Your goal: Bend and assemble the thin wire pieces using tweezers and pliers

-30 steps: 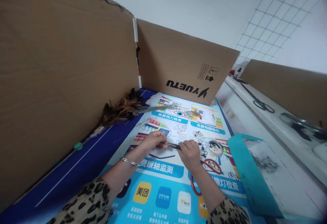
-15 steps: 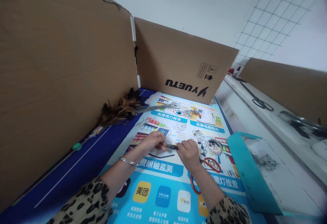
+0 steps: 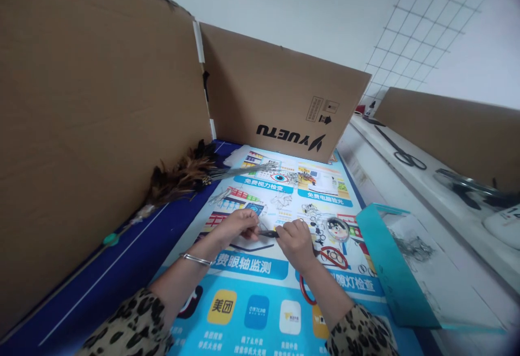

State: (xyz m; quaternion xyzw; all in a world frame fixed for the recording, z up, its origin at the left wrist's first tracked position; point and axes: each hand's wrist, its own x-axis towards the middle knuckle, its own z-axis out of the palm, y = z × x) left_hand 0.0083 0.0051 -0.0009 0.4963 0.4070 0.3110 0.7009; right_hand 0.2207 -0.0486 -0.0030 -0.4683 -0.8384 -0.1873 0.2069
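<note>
My left hand [image 3: 239, 224] and my right hand [image 3: 297, 239] meet over a printed blue poster [image 3: 260, 312] on the table. My right hand is closed round a small dark tool with a black tip [image 3: 268, 233] that points left. The fingers of my left hand pinch something small at that tip; I cannot make out what it is. A thin dark curved wire [image 3: 254, 248] lies on the poster just under my hands. Small metal clips and rings [image 3: 314, 220] lie scattered right of my hands, beside a round cartoon badge [image 3: 338, 228] and red rings [image 3: 335, 258].
Tall cardboard walls [image 3: 93, 128] stand to the left and behind [image 3: 280, 101]. A feather duster [image 3: 179, 177] lies along the left wall. A teal-edged tray [image 3: 390, 269] with metal bits sits at the right. Scissors [image 3: 402, 155] lie on a white ledge beyond it.
The view has swung a little, so everything sits slightly lower and to the left. My hands stay together on the tool, with hardly any movement.
</note>
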